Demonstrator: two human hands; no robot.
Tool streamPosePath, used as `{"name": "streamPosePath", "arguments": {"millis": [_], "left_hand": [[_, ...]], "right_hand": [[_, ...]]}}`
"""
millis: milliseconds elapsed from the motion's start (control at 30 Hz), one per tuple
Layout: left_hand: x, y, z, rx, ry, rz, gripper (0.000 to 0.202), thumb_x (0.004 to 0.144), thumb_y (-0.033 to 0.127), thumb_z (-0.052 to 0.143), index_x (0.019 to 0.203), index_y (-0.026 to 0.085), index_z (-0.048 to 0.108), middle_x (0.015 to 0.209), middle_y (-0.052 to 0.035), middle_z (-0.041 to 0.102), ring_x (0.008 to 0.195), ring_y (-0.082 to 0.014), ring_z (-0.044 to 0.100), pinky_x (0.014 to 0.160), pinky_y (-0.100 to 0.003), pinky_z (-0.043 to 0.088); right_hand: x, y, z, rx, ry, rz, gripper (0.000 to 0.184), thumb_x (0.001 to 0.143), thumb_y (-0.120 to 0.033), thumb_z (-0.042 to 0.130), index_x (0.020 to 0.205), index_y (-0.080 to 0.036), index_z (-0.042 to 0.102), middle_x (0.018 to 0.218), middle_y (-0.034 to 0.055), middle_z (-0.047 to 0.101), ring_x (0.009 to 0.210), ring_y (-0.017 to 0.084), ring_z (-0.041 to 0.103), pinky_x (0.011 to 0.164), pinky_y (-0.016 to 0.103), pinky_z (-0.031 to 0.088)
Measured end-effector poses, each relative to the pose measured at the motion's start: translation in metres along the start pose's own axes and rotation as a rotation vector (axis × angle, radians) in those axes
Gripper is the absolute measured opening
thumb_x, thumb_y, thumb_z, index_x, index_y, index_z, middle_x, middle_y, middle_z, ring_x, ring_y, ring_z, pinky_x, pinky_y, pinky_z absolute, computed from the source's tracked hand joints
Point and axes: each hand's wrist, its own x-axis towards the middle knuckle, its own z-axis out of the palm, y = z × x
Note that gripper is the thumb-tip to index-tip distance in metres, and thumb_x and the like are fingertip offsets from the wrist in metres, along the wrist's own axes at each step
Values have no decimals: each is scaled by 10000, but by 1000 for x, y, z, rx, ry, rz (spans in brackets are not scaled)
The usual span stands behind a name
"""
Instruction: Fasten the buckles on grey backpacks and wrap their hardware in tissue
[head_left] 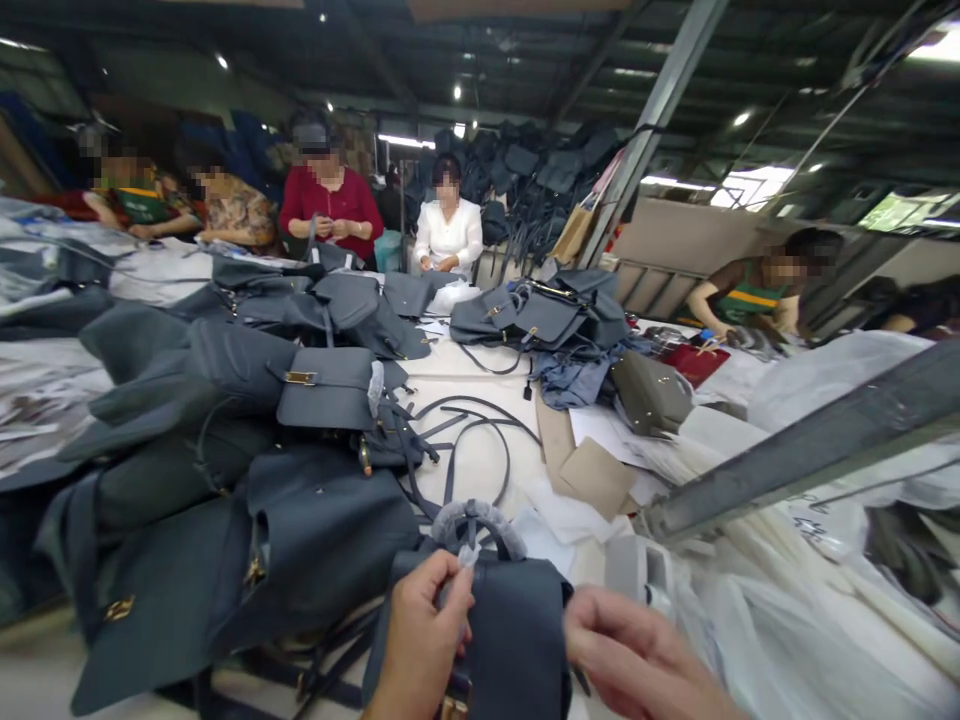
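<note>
A dark blue backpack (pixel 517 625) sits upright in front of me at the table's near edge. Its top handle (pixel 480 520) is wrapped in clear, whitish plastic. My left hand (pixel 431 625) is over the upper left of the flap, thumb and fingers pinched on a small piece of white wrapping (pixel 469 553) at the base of the handle. Beside the backpack's right edge is my right hand (pixel 630 645), its fingers curled together and slightly blurred; anything between them is hidden. A gold-coloured clasp (pixel 456 700) shows below my left wrist.
Dark bags (pixel 322 560) are heaped on the left, more bags (pixel 540 310) farther back. Loose straps (pixel 480 430) loop across the white table. Cardboard (pixel 596 478), clear plastic bags (pixel 817 640) and a slanting metal beam (pixel 810 440) are on the right. Several co-workers sit around the table.
</note>
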Motion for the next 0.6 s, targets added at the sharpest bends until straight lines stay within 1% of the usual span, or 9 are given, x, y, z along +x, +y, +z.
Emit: {"name": "streamPosePath", "arguments": {"millis": [67,100,133,200,267,367,500,533,600], "left_hand": [[-1,-1,-4,173,26,207,294,859,353,520,606,203,533,484,25,509,419,-121,500,432,-205,379],[-1,-2,-6,248,48,322,285,870,309,510,608,200,544,517,13,534,457,-126,526,464,-207,389],[-1,-2,-9,308,74,430,279,879,272,502,616,198,556,551,3,558,497,-130,550,495,-207,400],[-1,-3,-13,386,108,589,266,898,219,482,651,197,577,611,-12,599,566,-136,592,542,-202,418],[-2,-5,-15,432,115,674,256,917,184,455,702,198,594,651,-19,626,605,-138,618,560,-195,432],[-4,-7,-16,499,107,729,252,938,165,423,768,199,608,691,-25,647,634,-142,641,577,-196,452],[-5,-11,-19,565,136,808,232,950,160,407,798,204,577,673,-18,645,602,-145,650,559,-206,467],[-6,-11,-21,576,162,845,195,949,155,417,843,200,573,679,-19,655,597,-146,657,559,-208,473],[-6,-11,-25,612,191,976,150,948,142,434,1011,173,567,706,-29,681,597,-153,668,567,-217,491]], "right_hand": [[18,-32,28,-77,-74,-26,289,710,-450,637,630,-195,526,566,-59,369,545,103,302,514,252,225],[29,-39,38,-107,-72,-37,264,702,-428,613,619,-198,512,556,-62,356,543,104,291,515,258,218],[39,-41,47,-138,-63,-42,246,694,-414,593,611,-200,503,549,-64,348,543,106,287,519,263,216],[57,-33,55,-204,-32,-52,235,672,-405,574,587,-204,485,543,-60,350,546,110,293,525,273,217],[69,-18,55,-268,-15,-60,241,670,-405,567,569,-207,473,546,-52,365,548,116,311,528,280,223],[76,-2,51,-324,15,-75,247,698,-401,556,565,-205,486,556,-36,396,557,127,344,534,289,243],[75,3,53,-311,25,-73,254,716,-391,552,555,-207,482,557,-33,404,557,129,354,536,293,247],[76,2,54,-306,24,-68,252,713,-387,552,552,-208,475,555,-35,399,553,128,348,533,293,242],[76,1,55,-305,29,-68,246,700,-380,556,546,-209,469,550,-36,394,550,126,340,531,292,233]]}}
